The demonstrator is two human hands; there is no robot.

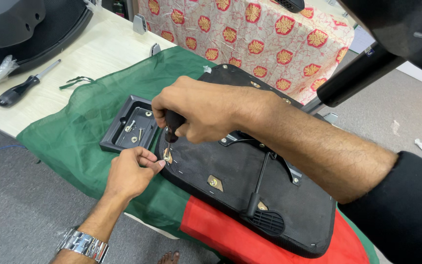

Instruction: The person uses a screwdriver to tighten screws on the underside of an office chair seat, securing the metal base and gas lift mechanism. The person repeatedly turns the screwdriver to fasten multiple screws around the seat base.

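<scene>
An upturned black chair seat [250, 195] lies on a green and red cloth [74, 127] over a table. My right hand [196, 110] grips the black handle of a screwdriver [172, 126] that points down at a mounting hole near the seat's left edge. My left hand [133, 171] pinches a small screw [166, 157] at that hole, right under the screwdriver tip. A metal watch sits on my left wrist.
A black plastic tray [123, 129] with a few loose screws lies left of the seat. A second screwdriver [23, 88] rests on the pale tabletop at far left, near another black chair part [20, 29]. A patterned red and white cloth [250, 34] hangs behind.
</scene>
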